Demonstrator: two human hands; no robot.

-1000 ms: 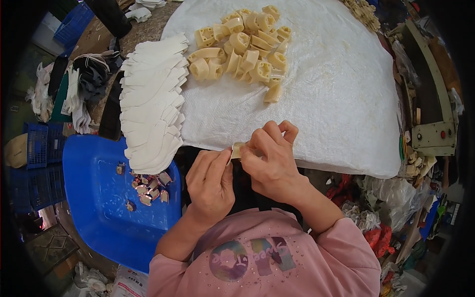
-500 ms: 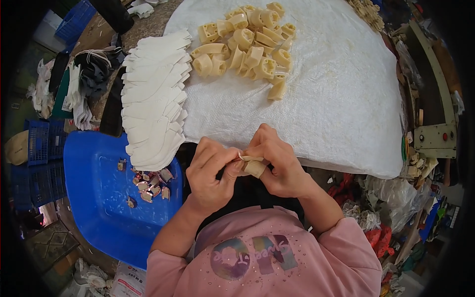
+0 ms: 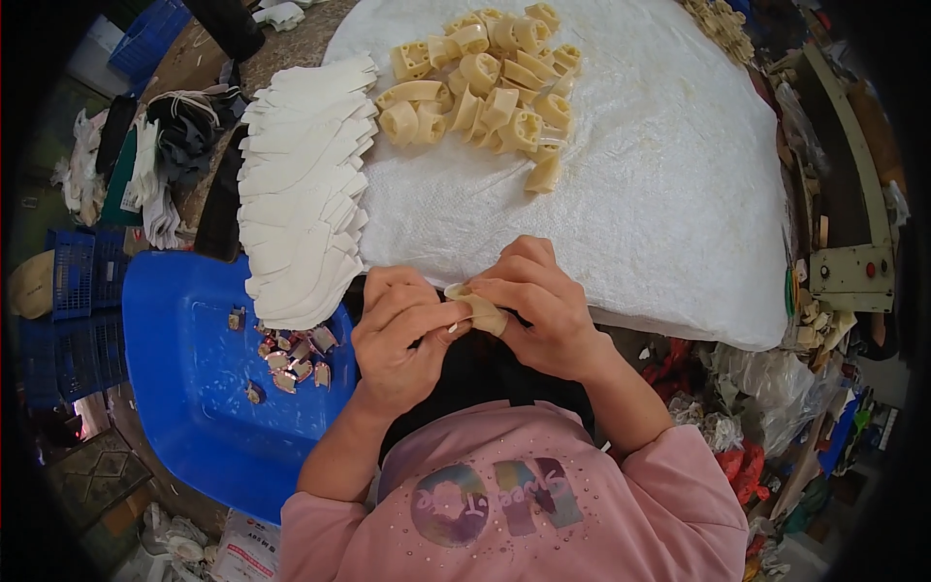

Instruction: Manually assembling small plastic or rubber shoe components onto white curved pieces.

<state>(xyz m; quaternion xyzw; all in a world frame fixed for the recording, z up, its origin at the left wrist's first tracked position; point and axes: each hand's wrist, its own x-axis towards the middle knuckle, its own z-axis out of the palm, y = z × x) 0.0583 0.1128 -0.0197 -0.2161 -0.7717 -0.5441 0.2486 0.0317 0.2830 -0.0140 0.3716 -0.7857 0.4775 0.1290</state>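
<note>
Close in front of my body, both hands work on one beige plastic shoe heel (image 3: 488, 316). My right hand (image 3: 548, 306) is closed around its right side, with the thumb below and the fingers over the top. My left hand (image 3: 402, 335) pinches at its left edge, where a thin pale edge shows; whether this is a cover piece I cannot tell. Beyond my hands, similar beige heels (image 3: 480, 82) lie in a loose pile. To their left, white cut cover pieces (image 3: 303, 184) are fanned out in overlapping rows.
A large white woven sack (image 3: 659, 194) makes the padded work surface. At my left stands a blue basin (image 3: 184, 388) with several small covered pieces (image 3: 296, 359) in it. Grey and white gloves (image 3: 160, 170) hang beyond it. Clear plastic bags (image 3: 766, 383) crowd the right side.
The heel has turned and tilted between my fingers. My left hand has shifted slightly left, and its fingers have changed their grip at the heel's edge.
</note>
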